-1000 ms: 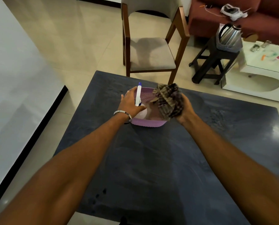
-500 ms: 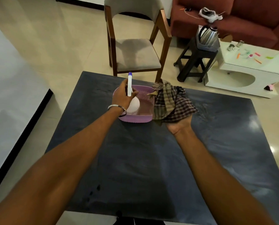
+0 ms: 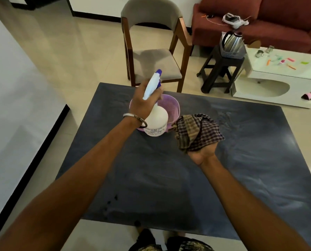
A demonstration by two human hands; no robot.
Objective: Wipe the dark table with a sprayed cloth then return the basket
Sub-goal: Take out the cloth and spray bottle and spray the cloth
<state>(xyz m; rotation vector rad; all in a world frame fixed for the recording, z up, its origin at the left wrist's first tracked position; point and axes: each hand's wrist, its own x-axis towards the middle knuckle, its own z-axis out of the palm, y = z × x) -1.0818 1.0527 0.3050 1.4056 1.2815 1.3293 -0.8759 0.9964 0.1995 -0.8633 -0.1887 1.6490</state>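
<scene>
Spray bottle (image 3: 156, 122) gripped by left hand (image 3: 143, 104) — right hand (image 3: 201, 153), palm up, holds checked cloth (image 3: 198, 131).

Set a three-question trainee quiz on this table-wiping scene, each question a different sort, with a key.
1. True or false: the checked cloth rests on the upturned right hand.
2. Multiple choice: the left hand grips A) the spray bottle, B) a sponge, C) a brush.
3. Fill in: the purple basket stands on the dark ____.

Key: 1 true; 2 A; 3 table.
</scene>
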